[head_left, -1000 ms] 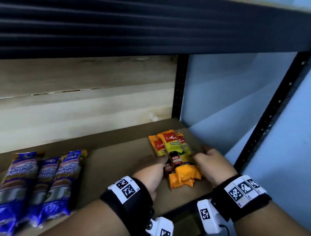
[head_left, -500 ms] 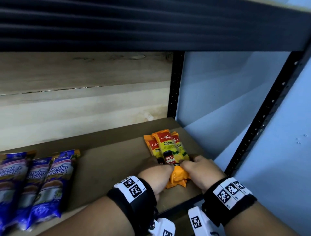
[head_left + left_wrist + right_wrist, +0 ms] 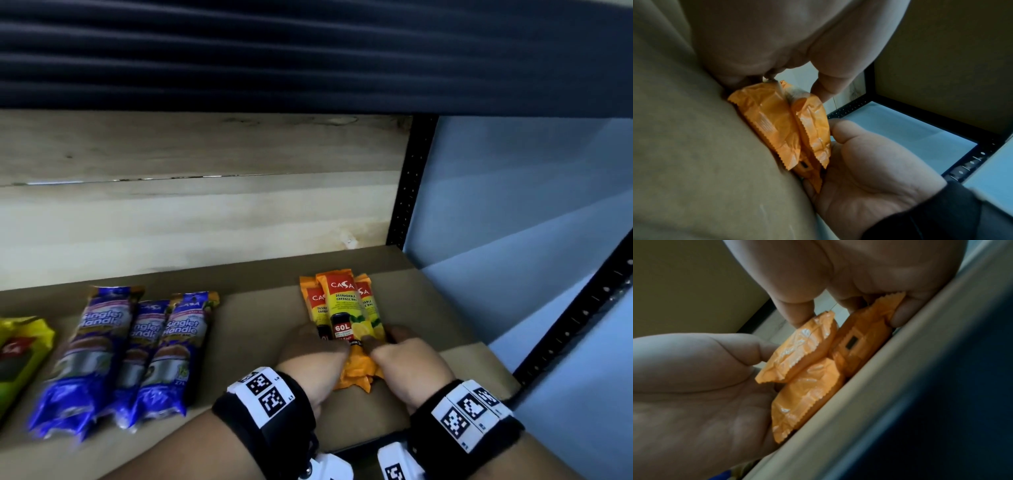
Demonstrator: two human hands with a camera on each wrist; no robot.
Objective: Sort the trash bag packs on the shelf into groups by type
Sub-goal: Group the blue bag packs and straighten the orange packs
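Three orange Casa packs lay bunched together at the right end of the shelf board, one on top of the other two. The left hand and right hand squeezed the bundle from either side, fingers curled round its near ends. Well to the left, three blue Singlet Handle packs lay side by side, with a yellow pack beyond them at the frame edge.

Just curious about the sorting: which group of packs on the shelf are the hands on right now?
The orange packs at the shelf's right end. Both the left hand and right hand grip them; the blue packs lie untouched farther left.
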